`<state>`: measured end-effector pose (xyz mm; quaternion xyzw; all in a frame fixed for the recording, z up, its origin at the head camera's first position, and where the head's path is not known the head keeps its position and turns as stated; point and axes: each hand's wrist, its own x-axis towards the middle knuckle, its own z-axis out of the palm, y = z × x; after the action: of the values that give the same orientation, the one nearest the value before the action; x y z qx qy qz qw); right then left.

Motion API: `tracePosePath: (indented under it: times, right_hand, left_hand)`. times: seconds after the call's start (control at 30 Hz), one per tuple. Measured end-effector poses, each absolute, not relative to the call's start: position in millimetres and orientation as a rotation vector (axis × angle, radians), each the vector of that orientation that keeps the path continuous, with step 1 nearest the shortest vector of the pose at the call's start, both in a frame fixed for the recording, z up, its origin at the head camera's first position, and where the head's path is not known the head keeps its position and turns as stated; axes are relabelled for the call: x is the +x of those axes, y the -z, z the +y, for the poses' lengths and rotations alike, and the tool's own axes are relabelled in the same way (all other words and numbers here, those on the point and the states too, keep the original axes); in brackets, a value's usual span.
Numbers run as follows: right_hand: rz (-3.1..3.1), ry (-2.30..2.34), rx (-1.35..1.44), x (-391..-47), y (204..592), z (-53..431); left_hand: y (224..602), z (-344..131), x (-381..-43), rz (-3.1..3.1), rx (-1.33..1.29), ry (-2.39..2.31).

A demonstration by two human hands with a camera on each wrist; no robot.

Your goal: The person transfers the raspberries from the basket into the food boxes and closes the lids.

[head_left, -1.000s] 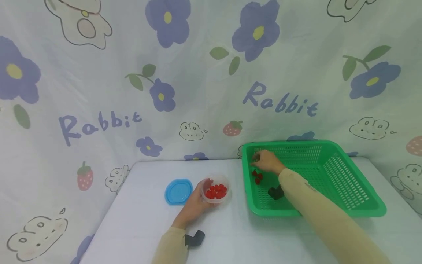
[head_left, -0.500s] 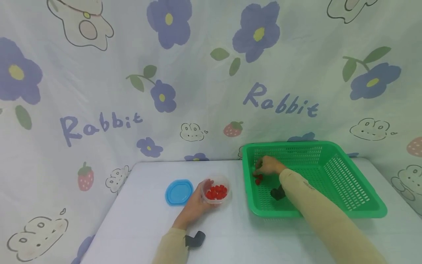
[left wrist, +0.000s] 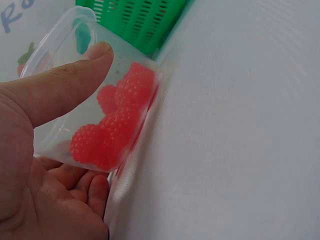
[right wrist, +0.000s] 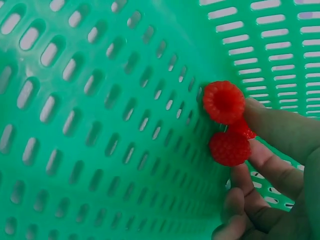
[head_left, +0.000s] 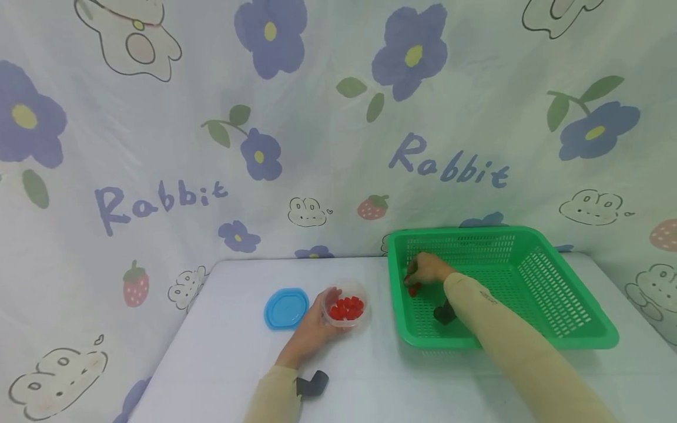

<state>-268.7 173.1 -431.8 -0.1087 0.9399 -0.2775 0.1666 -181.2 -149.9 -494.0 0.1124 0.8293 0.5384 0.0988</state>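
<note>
My left hand (head_left: 316,323) grips a clear plastic tub (left wrist: 55,127) on the white table, thumb across its side and fingers curled beneath. Several red raspberries (left wrist: 122,110) lie in the bottom of the tub. My right hand (head_left: 429,269) reaches down into the left end of a green basket (head_left: 399,311). In the right wrist view, its thumb and forefinger pinch a raspberry (right wrist: 243,129), mostly covered by two others. One raspberry (right wrist: 223,102) shows its hollow end beside the thumb tip; another raspberry (right wrist: 230,149) sits just below, near the forefinger.
A blue lid (head_left: 287,308) lies on the table (head_left: 222,352) left of the tub. The basket's slotted walls rise around my right hand. A patterned cloth (head_left: 328,129) hangs behind the table. Each wrist carries a black device (head_left: 313,383).
My right hand has come down and slightly nearer inside the basket, from its far left corner onto the raspberries. My left hand and the tub have stayed in place.
</note>
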Motion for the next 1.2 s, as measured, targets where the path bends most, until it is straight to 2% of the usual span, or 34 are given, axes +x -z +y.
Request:
tracePosePath:
  times: [0.53,1.2]
  right_hand:
    - [2.674,0.778,-0.342,-270.9,431.1,173.0]
    - [2.672,0.844,-0.457,-262.9,409.8,179.2]
  left_hand:
    - [491.4,-150.5,-178.9,2.459,0.335,-1.583]
    - [494.3,-150.0,-181.0,2.472,0.344,-1.568]
